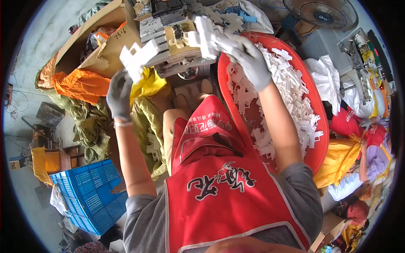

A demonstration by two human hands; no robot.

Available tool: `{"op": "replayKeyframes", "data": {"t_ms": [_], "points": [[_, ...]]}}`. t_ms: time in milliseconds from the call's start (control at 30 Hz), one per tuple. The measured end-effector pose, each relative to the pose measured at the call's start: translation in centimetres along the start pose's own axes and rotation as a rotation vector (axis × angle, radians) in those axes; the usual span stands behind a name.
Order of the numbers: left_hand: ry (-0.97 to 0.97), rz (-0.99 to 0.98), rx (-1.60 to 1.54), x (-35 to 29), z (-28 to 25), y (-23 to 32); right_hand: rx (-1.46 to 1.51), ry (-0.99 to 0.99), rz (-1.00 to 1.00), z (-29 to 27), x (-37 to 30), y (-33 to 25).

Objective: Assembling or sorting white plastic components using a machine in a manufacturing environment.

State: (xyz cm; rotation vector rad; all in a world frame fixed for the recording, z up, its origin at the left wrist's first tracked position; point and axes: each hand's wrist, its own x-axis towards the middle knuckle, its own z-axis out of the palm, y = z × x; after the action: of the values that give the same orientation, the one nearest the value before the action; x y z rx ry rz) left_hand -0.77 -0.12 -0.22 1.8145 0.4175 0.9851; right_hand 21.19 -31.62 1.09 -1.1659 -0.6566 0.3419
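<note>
Both my hands wear grey gloves. My left hand (119,96), left of the bench machine (179,36), has its fingers closed on the lower end of a bright white plastic part (141,59). My right hand (251,63) reaches over the far rim of a red tub (314,158) and grips white plastic pieces (206,40) at the machine's right side; whether it is one piece or several I cannot tell. Many similar white plastic parts (289,88) fill the tub. Glare washes out the detail of the part in my left hand.
A cardboard box (112,48) and an orange sack (80,86) stand at the far left, near a yellow bag (147,84). A blue crate (90,196) is at lower left. At the far right is a fan (322,17). Co-workers sit along the right, one in red (346,122).
</note>
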Motion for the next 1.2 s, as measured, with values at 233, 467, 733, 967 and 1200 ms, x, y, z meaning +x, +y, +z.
{"op": "replayKeyframes", "data": {"t_ms": [233,467,733,967,1200], "points": [[0.202,-0.309,0.284,-11.7,-8.8,-2.3,-0.578,-0.242,0.063,3.8,6.6,0.0],[0.195,-0.48,0.234,-18.9,-12.1,-10.6,-1.235,-0.324,-0.415,2.7,7.7,-0.2],[0.064,-0.651,0.479,-22.8,-14.2,-17.7,-1.17,0.04,0.248,-11.3,-6.4,9.8],[-0.135,-0.682,0.441,-21.9,-12.4,-16.5,-1.571,-0.036,0.596,-14.5,-14.6,18.6],[-0.257,-0.636,0.435,-21.0,-9.2,-13.0,-2.058,-0.22,0.51,-17.9,-13.9,22.8]]}}
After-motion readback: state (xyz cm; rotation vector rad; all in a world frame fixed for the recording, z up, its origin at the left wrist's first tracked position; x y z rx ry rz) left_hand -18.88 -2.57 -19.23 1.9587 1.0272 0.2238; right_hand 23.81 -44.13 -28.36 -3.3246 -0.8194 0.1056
